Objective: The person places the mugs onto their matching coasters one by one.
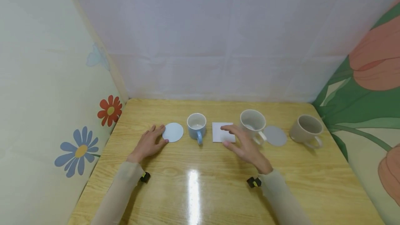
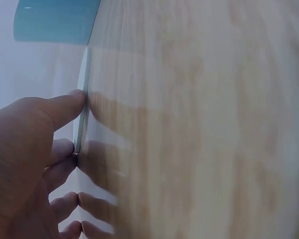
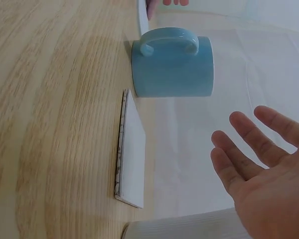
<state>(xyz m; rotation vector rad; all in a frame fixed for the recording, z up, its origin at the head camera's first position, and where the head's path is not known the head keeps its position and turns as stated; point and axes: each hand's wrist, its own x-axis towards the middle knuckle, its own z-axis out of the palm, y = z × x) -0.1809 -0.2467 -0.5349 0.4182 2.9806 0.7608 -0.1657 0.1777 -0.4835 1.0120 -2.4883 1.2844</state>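
Observation:
My left hand [image 1: 150,141] rests at the left edge of a pale blue round coaster [image 1: 173,132] lying flat on the table. Its thumb and a finger touch the coaster's rim, and the other fingertips reach the tabletop beside it. A blue mug [image 1: 197,127], handle toward me, stands just right of that coaster. Over a white square coaster [image 1: 220,133] hovers my right hand [image 1: 247,146], fingers loosely spread and nothing between them. The right wrist view shows a gap between those fingers and the square coaster [image 3: 132,154].
Behind the right hand stands a white mug [image 1: 252,120], partly covered. A grey round coaster [image 1: 275,135] lies to its right, then a beige mug [image 1: 304,129] near the table's right side. A white cloth [image 1: 212,44] hangs along the back edge.

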